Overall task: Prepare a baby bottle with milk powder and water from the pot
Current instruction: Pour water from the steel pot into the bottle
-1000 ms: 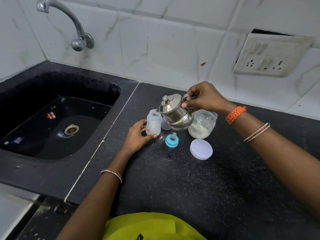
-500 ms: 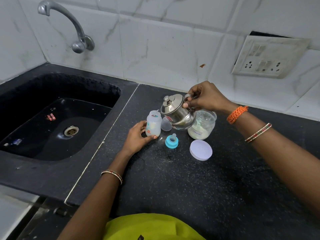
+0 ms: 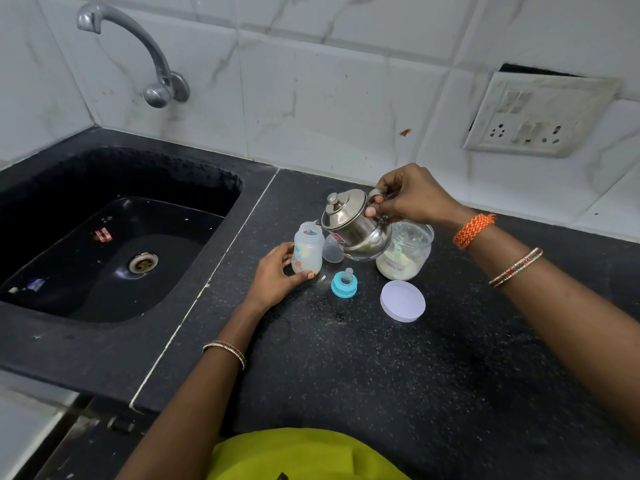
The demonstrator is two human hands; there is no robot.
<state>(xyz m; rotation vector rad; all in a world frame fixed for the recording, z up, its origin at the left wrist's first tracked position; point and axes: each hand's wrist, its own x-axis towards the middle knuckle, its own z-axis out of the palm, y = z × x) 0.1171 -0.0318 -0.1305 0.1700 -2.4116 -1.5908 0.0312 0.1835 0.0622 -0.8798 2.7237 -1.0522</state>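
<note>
A small translucent baby bottle (image 3: 307,250) stands upright and uncapped on the black counter, with my left hand (image 3: 277,275) wrapped around its lower part. My right hand (image 3: 412,199) grips the handle of a small lidded steel pot (image 3: 355,228), held in the air and tilted left with its spout over the bottle's mouth. Behind the pot stands an open glass jar of milk powder (image 3: 407,256). The blue nipple ring (image 3: 344,283) lies in front of the pot, and a clear bottle cap (image 3: 331,249) is between bottle and pot.
The jar's white lid (image 3: 402,300) lies flat right of the nipple ring. A black sink (image 3: 104,244) with a wall tap (image 3: 149,50) takes up the left. A switch plate (image 3: 533,116) hangs on the tiled wall at the right.
The pot has stayed tilted over the bottle with only a slight shift. My left hand keeps its hold on the bottle.
</note>
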